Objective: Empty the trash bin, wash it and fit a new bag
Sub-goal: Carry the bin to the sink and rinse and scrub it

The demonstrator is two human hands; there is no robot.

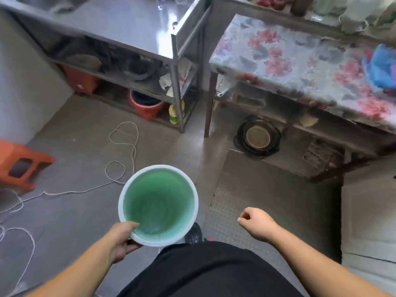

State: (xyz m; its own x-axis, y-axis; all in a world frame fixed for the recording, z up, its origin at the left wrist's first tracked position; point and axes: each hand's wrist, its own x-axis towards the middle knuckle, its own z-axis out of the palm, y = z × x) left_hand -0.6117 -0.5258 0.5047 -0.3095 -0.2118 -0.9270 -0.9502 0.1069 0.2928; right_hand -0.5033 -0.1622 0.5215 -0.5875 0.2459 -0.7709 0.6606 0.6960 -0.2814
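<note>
The trash bin point(158, 202) is round, green inside with a white rim, and I see straight down into it; nothing lies inside. My left hand point(123, 239) grips its near rim, thumb hooked over the edge, and holds it above the grey floor. My right hand point(256, 221) hangs free to the right of the bin over a metal tread plate, fingers curled in with nothing in them. A blue plastic bag point(383, 67) lies on the flowered table at the right edge.
A steel table point(137, 24) with lower shelves stands ahead on the left, a flowered table point(300, 61) on the right. An orange stool point(19, 163) sits at the left. White cord point(120, 168) loops across the floor. A black pan point(258, 137) lies under the flowered table.
</note>
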